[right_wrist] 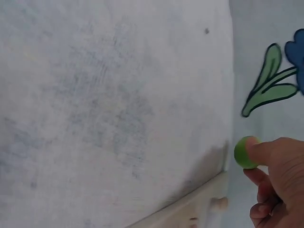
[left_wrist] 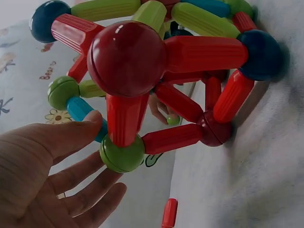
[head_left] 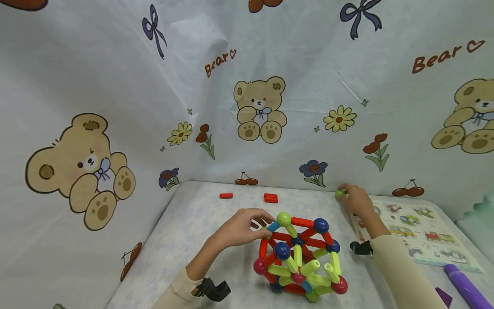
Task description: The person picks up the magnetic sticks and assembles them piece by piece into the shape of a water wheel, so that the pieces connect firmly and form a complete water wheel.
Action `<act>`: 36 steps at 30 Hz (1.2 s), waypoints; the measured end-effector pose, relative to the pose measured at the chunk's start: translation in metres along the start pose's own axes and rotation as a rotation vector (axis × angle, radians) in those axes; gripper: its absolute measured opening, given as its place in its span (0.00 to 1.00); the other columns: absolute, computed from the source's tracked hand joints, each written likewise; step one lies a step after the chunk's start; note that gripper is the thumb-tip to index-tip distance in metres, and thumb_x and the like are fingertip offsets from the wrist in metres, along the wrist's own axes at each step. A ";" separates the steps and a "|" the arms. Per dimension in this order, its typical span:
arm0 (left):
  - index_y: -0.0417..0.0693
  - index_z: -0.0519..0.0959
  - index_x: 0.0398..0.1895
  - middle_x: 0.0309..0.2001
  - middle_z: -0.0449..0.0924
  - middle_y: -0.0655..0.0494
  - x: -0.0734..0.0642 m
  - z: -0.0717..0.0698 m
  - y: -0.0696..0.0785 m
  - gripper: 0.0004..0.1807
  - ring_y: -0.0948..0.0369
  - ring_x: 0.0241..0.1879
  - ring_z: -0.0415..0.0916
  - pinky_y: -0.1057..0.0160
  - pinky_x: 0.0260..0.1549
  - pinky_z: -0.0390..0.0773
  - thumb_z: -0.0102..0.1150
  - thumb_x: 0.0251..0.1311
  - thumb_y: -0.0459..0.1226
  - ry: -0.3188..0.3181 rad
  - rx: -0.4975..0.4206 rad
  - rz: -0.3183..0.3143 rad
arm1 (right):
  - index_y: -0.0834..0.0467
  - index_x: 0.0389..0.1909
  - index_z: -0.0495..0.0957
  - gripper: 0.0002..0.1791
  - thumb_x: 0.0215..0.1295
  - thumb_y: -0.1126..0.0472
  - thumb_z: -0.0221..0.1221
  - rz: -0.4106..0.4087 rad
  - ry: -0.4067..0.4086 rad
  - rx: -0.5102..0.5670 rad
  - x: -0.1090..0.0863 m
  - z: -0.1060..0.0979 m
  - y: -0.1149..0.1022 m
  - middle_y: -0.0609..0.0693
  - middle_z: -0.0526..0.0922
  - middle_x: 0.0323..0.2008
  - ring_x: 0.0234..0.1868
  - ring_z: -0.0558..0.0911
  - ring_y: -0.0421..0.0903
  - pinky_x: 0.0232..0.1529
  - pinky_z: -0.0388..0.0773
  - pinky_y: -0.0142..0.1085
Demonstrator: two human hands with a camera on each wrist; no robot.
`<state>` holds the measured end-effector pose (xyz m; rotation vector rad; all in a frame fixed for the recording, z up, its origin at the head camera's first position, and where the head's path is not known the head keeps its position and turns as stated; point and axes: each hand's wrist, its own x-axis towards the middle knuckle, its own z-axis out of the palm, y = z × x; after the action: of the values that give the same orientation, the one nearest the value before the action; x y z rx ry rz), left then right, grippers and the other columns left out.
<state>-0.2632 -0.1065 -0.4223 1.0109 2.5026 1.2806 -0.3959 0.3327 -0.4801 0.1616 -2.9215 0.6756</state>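
Observation:
A frame of magnetic sticks and balls stands on the table, built of red, lime and blue sticks with green, navy and dark red balls. My left hand is at its left side, thumb and fingers around a blue stick and the green ball joined to it. At the table's far edge, my right hand pinches a loose green ball between thumb and finger, well apart from the frame. Part of the frame's lower back is hidden by its own sticks.
Loose red sticks lie at the back, a single one on the left and a pair near the middle. A picture sheet lies right, beside a purple tube and a dark purple piece. A bear-print cloth hangs behind.

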 end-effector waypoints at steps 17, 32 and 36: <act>0.58 0.88 0.53 0.47 0.89 0.67 -0.006 -0.006 -0.008 0.11 0.65 0.49 0.86 0.65 0.47 0.87 0.73 0.70 0.43 -0.005 0.010 -0.045 | 0.57 0.67 0.77 0.27 0.69 0.69 0.70 -0.378 0.331 0.321 -0.133 -0.084 -0.128 0.51 0.81 0.45 0.38 0.73 0.39 0.37 0.72 0.24; 0.55 0.87 0.52 0.48 0.90 0.62 0.000 -0.001 -0.008 0.11 0.59 0.50 0.88 0.61 0.46 0.89 0.73 0.70 0.42 -0.010 0.004 -0.023 | 0.42 0.58 0.81 0.26 0.63 0.63 0.77 -0.689 -0.063 0.361 -0.201 -0.097 -0.169 0.37 0.84 0.47 0.39 0.77 0.35 0.34 0.76 0.29; 0.55 0.87 0.53 0.48 0.90 0.62 0.002 0.002 -0.008 0.11 0.61 0.48 0.87 0.62 0.46 0.88 0.73 0.70 0.42 -0.020 0.003 -0.011 | 0.41 0.58 0.80 0.23 0.67 0.60 0.75 -0.681 -0.166 0.389 -0.206 -0.093 -0.167 0.37 0.83 0.48 0.40 0.78 0.37 0.35 0.78 0.30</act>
<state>-0.2673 -0.1071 -0.4292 1.0036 2.4926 1.2578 -0.1599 0.2404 -0.3584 1.2260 -2.5549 1.1059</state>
